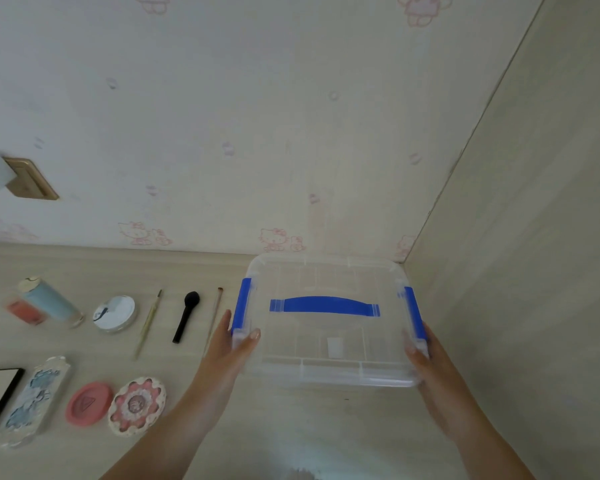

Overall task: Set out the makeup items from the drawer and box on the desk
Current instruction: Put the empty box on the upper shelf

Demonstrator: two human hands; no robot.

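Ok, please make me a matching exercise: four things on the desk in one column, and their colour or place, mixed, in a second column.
Things:
1. box handle
2. makeup brush
3. round compact
4. flower-shaped compact

Descriptions:
A. black, lying between two thin brushes
B. plain pink, left of the flower-shaped one
C. blue, on the clear lid
D. pink and cream, nearest the left hand's forearm

Pairs: 1-C, 2-A, 3-B, 4-D

no text, brand or number is readable on anything on the desk (291, 427).
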